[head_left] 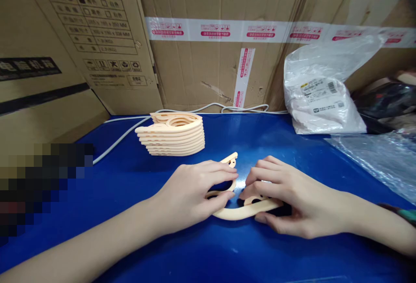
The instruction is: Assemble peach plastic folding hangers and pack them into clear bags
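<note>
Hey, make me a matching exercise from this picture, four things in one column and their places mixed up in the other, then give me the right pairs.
Things
1. stack of curved cream pieces
2. single curved cream piece
3. clear plastic bag with a printed label
4. pale cable

Places
A. at the back right of the blue tabletop
B. along the tabletop's back edge, by the cardboard
C. held by the left hand and right hand
D. beyond the left hand, left of centre

Pairs: 1-D, 2-C, 3-A, 4-B
</note>
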Motion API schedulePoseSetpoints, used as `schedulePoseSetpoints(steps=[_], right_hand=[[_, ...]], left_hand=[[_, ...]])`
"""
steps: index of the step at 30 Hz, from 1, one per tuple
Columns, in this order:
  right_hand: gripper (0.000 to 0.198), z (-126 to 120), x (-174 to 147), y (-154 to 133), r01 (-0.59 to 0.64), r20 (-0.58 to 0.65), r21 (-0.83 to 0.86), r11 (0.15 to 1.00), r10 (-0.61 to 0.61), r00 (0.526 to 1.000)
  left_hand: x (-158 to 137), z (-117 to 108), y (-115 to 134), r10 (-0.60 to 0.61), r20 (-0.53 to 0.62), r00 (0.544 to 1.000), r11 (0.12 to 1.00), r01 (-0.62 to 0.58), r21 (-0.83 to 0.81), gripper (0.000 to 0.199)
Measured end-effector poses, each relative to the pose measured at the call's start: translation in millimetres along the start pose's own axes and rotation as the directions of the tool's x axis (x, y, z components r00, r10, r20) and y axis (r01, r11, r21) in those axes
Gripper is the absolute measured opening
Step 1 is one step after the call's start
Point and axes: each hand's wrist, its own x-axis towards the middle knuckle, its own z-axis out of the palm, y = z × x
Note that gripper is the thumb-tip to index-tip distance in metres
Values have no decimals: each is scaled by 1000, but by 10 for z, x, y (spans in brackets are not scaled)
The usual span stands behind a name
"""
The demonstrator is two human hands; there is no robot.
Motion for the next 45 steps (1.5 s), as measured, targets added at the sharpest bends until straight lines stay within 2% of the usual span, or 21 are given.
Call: schedulePoseSetpoints(steps=[8,16,19,25,29,33,37,45], right_hand=[[22,-2,23,48,-14,-27,-43,999,13,1000],[20,-7,15,99,-13,-46,-94,996,9,999],[24,-17,14,141,-19,-58,-96,995,14,998],[29,-2,-7,276,-16,-97,-170,985,0,995],[26,22,-21,330,-19,-141,-242,970,-16,990],[17,34,-21,337,-73,-202,-295,953,13,979],[16,37,-22,321,-129,-215,-268,955,71,974],[21,6,-8,248,-133,-188,-206,969,94,978]], left_hand=[[23,27,-3,-22,-17,1000,996,20,-85,22],[8,-14,1,-103,36,994,992,105,-70,32],[2,-34,-10,-72,66,995,995,76,-59,32],[-6,-13,-103,-9,46,999,998,12,-60,51],[2,15,-140,35,6,999,999,-35,14,47],[16,21,-133,18,6,1000,998,-19,53,43],[19,3,-111,19,2,1000,998,-20,58,46],[4,-31,-23,12,35,999,999,-13,33,55]])
